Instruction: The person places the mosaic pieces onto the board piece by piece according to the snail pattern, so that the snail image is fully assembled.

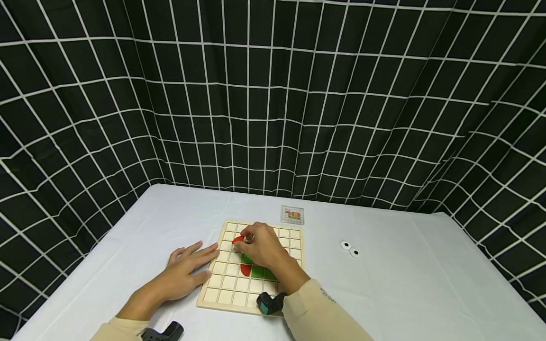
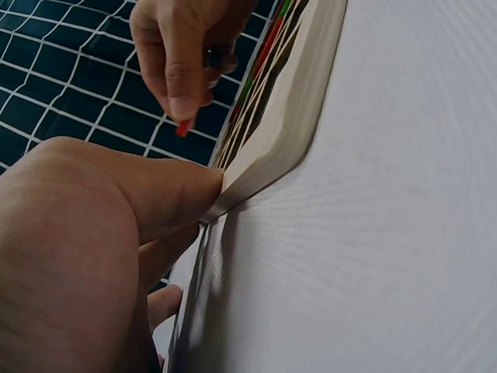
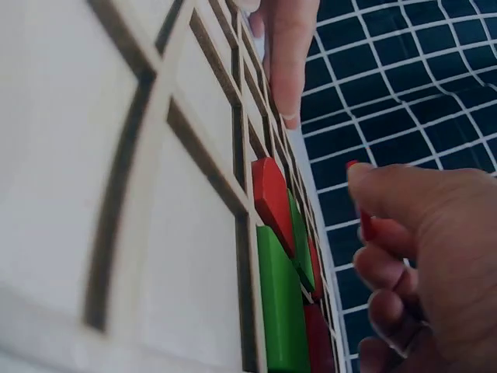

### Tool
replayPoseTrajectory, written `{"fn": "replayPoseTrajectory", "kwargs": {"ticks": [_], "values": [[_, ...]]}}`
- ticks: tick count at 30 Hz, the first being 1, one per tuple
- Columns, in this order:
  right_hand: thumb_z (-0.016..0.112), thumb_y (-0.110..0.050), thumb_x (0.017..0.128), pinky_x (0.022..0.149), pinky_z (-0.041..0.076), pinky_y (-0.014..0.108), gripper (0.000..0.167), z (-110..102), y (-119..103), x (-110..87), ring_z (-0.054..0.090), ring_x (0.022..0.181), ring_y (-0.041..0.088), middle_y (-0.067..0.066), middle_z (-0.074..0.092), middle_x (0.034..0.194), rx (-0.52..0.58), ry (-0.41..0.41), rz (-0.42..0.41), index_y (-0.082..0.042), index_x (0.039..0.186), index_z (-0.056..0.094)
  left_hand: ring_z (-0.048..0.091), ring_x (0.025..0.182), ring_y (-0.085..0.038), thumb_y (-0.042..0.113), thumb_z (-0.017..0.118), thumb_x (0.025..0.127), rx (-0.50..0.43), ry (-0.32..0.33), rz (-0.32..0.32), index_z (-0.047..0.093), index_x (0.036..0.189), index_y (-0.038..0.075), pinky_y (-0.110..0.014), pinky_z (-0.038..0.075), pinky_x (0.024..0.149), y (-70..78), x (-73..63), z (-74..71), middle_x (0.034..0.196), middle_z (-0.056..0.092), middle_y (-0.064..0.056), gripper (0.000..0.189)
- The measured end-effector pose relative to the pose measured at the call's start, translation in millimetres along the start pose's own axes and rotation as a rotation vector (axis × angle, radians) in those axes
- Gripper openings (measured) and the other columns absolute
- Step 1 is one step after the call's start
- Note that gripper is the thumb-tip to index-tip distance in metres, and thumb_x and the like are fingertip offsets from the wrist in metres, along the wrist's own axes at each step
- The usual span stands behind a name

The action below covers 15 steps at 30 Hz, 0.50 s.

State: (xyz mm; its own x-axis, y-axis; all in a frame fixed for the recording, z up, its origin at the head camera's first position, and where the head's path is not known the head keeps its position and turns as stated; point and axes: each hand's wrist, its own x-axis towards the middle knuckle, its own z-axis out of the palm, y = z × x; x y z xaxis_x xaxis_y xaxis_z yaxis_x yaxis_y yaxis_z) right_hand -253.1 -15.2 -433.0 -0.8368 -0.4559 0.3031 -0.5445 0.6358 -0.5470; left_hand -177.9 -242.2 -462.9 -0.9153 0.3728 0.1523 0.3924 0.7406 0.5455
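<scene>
A wooden grid board [image 1: 232, 309] lies on the white table. Over its upper left part, my right hand [image 1: 263, 248] pinches a red piece [image 1: 237, 240] with a curved edge between thumb and fingers; the right wrist view shows this red piece [image 3: 366, 225] held above the grid. Green tiles [image 1: 258, 272] and a red rounded tile [image 1: 245, 270] sit in the middle squares, partly covered by my right hand and forearm. My left hand [image 1: 183, 274] lies with fingers spread at the board's left side, its thumb [image 2: 182, 190] touching the wooden edge.
Behind the board lies a small card [image 1: 292, 215] printed with a coloured grid picture. Two white discs with black centres, one farther back [image 1: 346, 245] and one nearer [image 1: 354, 253], lie to the right. A black curtain [image 1: 273, 104] with white grid lines surrounds the table.
</scene>
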Motion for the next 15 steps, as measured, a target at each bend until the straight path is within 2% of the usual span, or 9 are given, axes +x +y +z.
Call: {"fn": "replayPoseTrajectory", "kwargs": {"ticks": [6, 8, 15], "values": [[0.077, -0.027, 0.084, 0.08, 0.046, 0.031, 0.021, 7, 5, -1.0, 0.05, 0.079, 0.013, -0.008, 0.055, 0.077, -0.023, -0.016, 0.004, -0.008, 0.093, 0.074, 0.018, 0.141, -0.037, 0.018, 0.059, 0.095, -0.005, -0.002, -0.006, 0.052, 0.141, 0.01, -0.059, 0.001, 0.106, -0.8, 0.2, 0.5, 0.151, 0.037, 0.001, 0.047], [0.077, -0.026, 0.084, 0.073, 0.045, 0.029, 0.019, 10, 7, -1.4, 0.05, 0.081, 0.013, -0.009, 0.054, 0.077, -0.023, -0.022, 0.005, -0.009, 0.093, 0.074, 0.018, 0.141, -0.037, 0.018, 0.059, 0.095, -0.006, -0.001, -0.006, 0.052, 0.14, 0.01, -0.058, 0.001, 0.106, -1.2, 0.1, 0.9, 0.151, 0.038, 0.002, 0.047], [0.077, -0.025, 0.083, 0.073, 0.045, 0.028, 0.018, 14, 9, -1.4, 0.051, 0.082, 0.014, -0.009, 0.052, 0.075, -0.049, -0.02, -0.007, -0.01, 0.092, 0.074, 0.018, 0.142, -0.036, 0.019, 0.059, 0.095, -0.002, 0.002, -0.004, 0.052, 0.141, 0.011, -0.058, 0.001, 0.106, -2.4, 0.3, 1.9, 0.151, 0.037, 0.002, 0.047]]}}
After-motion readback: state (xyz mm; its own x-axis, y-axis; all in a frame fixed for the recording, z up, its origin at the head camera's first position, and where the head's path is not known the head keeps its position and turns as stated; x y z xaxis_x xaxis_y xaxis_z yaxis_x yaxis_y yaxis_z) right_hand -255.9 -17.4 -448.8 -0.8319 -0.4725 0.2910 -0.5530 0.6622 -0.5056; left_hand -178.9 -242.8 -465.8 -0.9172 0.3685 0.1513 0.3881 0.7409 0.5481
